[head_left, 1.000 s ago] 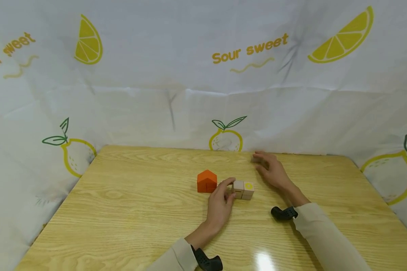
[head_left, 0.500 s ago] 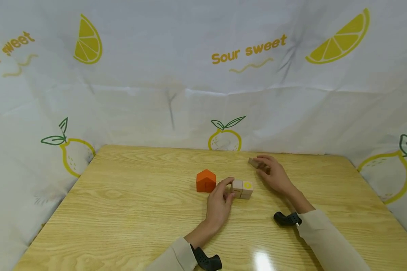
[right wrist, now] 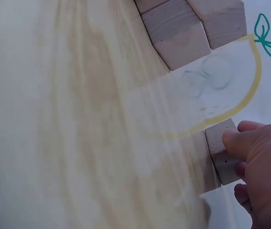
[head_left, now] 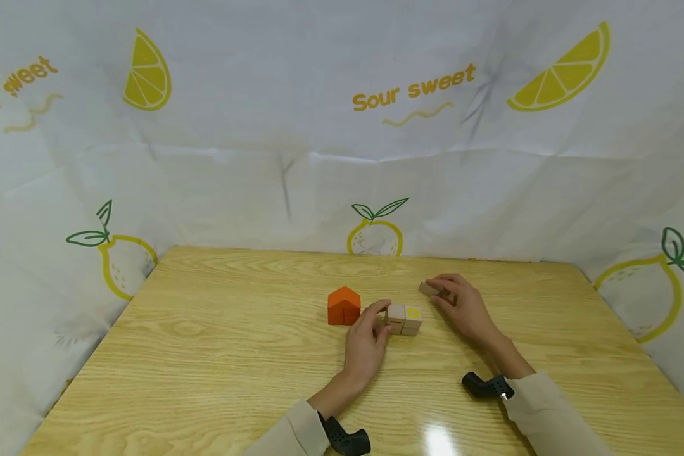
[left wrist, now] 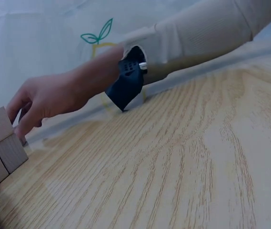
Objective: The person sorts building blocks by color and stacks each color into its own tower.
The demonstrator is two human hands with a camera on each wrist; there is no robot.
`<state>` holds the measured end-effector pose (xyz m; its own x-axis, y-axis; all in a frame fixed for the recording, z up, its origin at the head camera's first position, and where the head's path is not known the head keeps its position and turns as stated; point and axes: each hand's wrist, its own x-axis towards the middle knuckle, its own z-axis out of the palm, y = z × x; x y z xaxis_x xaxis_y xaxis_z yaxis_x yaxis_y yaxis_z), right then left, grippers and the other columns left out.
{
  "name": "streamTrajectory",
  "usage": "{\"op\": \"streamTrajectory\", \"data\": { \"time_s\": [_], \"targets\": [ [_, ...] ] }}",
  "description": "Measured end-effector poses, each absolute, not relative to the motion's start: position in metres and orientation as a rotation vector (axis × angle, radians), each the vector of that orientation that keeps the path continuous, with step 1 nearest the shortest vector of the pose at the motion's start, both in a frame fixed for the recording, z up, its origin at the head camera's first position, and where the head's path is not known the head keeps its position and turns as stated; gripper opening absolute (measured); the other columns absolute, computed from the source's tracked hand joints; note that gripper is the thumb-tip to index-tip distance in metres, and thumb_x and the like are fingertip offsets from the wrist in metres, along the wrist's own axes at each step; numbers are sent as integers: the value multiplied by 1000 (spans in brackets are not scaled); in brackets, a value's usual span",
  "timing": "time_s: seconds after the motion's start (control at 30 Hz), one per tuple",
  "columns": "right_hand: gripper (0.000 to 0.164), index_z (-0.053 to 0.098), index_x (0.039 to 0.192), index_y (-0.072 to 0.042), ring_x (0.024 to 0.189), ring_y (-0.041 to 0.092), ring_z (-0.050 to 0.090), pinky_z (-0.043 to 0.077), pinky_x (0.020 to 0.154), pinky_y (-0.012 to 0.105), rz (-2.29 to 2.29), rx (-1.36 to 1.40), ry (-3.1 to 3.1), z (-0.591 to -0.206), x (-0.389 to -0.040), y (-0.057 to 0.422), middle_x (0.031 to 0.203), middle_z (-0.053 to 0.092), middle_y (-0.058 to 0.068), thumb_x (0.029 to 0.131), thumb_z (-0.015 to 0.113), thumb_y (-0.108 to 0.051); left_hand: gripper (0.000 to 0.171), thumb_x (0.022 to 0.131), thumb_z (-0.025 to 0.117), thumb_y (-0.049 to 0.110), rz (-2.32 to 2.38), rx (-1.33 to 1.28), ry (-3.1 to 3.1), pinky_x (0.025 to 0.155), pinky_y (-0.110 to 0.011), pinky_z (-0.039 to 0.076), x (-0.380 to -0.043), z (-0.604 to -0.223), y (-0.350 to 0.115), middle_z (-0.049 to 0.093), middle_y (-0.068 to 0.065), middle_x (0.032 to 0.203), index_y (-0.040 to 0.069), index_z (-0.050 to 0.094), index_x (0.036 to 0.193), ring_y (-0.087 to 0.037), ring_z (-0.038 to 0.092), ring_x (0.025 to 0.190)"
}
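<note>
My left hand (head_left: 365, 351) holds the left end of a small stack of pale wooden cubes (head_left: 403, 320), thumb at the front and fingers reaching behind. One cube on top bears a yellow ring. Farther back and to the right, my right hand (head_left: 464, 310) pinches a single plain wooden block (head_left: 427, 289). In the right wrist view this block (right wrist: 223, 151) sits between thumb and fingers, apart from the stacked cubes (right wrist: 185, 45). The left wrist view shows the stack (left wrist: 2, 140) at its left edge, with my right hand (left wrist: 49, 98) beyond it.
An orange house-shaped block piece (head_left: 344, 307) stands just left of the stack, close to my left fingers. The wood-grain table (head_left: 216, 354) ends at a white lemon-print cloth (head_left: 251, 126) behind. Black wrist straps (head_left: 346, 437) sit at both cuffs.
My right hand has drawn the wooden block from near the table's back edge toward me, nearer the stack. My left hand keeps its place at the cubes.
</note>
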<state>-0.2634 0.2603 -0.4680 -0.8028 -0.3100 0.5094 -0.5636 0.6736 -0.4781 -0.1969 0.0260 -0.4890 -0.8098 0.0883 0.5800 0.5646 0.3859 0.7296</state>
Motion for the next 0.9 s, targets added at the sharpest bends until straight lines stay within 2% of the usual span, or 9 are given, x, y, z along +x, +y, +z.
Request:
{"op": "streamTrajectory", "data": {
  "time_s": [0.13, 0.23, 0.33, 0.43, 0.73, 0.9],
  "targets": [
    [32, 67, 115, 0, 82, 18, 54, 43, 60, 29, 839, 726, -2433, -470, -260, 261, 117, 59, 16, 83, 71, 3, 47, 85, 69, -2, -1426, -550, -2209, 52, -16, 39, -196, -489, 26, 62, -4, 118, 11, 56, 128, -5, 43, 59],
    [32, 69, 112, 0, 96, 27, 54, 43, 74, 39, 844, 726, -2388, -472, -258, 263, 117, 61, 16, 81, 73, 4, 47, 85, 69, -2, -1427, -550, -2209, 52, -16, 39, -195, -488, 26, 62, -4, 118, 11, 56, 128, -5, 43, 59],
    [33, 69, 112, -1, 112, 33, 48, 38, 88, 50, 903, 718, -2378, -474, -256, 266, 118, 62, 14, 80, 74, 4, 46, 86, 69, -2, -1423, -553, -2208, 53, -16, 38, -195, -487, 26, 62, -4, 117, 11, 56, 128, -5, 43, 59],
    [35, 68, 114, -1, 118, 34, 46, 35, 94, 54, 948, 735, -2392, -476, -256, 268, 119, 62, 12, 80, 73, 4, 47, 86, 69, -3, -1416, -557, -2203, 52, -16, 38, -194, -487, 26, 63, -4, 116, 11, 56, 128, -5, 43, 59],
    [41, 66, 118, -1, 117, 35, 46, 35, 92, 55, 938, 754, -2392, -479, -262, 267, 122, 60, 14, 78, 74, 6, 47, 86, 68, -3, -1433, -551, -2207, 53, -16, 39, -195, -486, 26, 62, -3, 119, 11, 56, 129, -6, 44, 60],
    [45, 63, 120, -2, 104, 34, 54, 48, 80, 49, 973, 672, -2404, -480, -264, 266, 117, 58, 18, 78, 73, 9, 47, 86, 68, -3, -1437, -553, -2199, 53, -17, 40, -195, -486, 26, 62, -4, 119, 10, 56, 129, -6, 45, 59]
  ]
}}
